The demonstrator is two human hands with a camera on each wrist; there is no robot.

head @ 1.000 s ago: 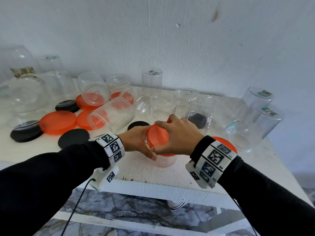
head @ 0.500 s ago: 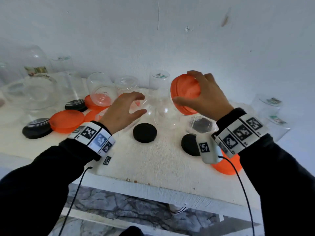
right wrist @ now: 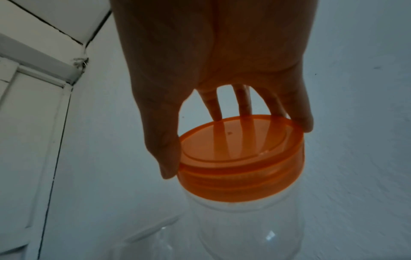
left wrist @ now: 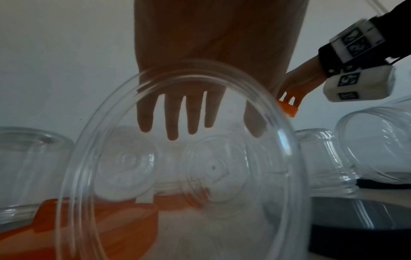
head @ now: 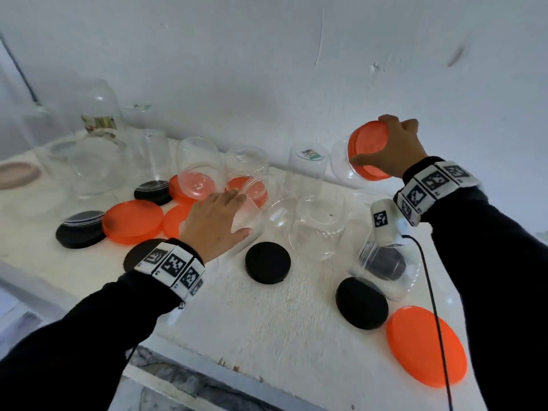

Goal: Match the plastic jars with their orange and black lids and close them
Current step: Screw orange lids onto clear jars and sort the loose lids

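My right hand (head: 385,149) holds a clear jar (head: 341,161) by its orange lid (head: 367,152), lifted above the back right of the table. In the right wrist view, thumb and fingers grip the rim of the orange lid (right wrist: 240,154), and the jar (right wrist: 249,228) hangs below it. My left hand (head: 228,215) lies with straight fingers on a lidless clear jar (head: 252,221) that rests on its side at centre left. The left wrist view looks through this jar (left wrist: 200,176) at my spread fingers (left wrist: 173,119).
Loose black lids (head: 268,262) (head: 361,302) and an orange lid (head: 427,345) lie near the front. More orange lids (head: 133,221) and black lids (head: 81,229) sit at the left. Several upturned clear jars (head: 317,226) crowd the back. The table edge (head: 237,366) runs close below.
My right hand lifted the orange-lidded jar off the table front and carried it up to the right. My left hand let go of it and moved left onto the jar lying on its side.
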